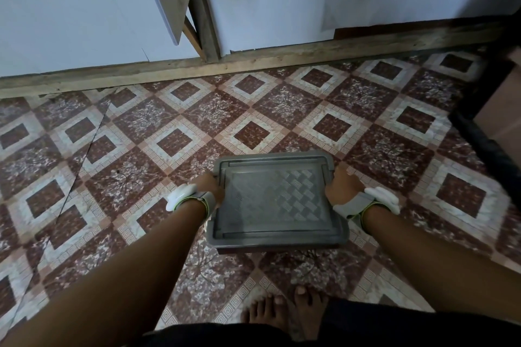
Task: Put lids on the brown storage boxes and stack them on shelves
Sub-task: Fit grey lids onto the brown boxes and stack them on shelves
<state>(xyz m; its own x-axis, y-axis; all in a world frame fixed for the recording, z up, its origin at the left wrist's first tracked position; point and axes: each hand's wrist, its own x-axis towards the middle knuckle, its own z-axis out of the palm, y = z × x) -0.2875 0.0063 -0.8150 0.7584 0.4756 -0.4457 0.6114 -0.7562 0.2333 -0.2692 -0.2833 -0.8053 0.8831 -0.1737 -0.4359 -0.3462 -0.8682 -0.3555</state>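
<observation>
Head view. A lidded storage box (275,201), its grey lid (270,197) in place, was held above the patterned tile floor (141,135). The left hand (210,187) gripped the box's left edge and the right hand (342,186) its right edge, fingers curled under the rim. Bare feet (284,310) stood below the box.

Left hand (208,186), right hand (342,186) grip lidded storage box (275,200) sides above patterned floor (141,132).
</observation>
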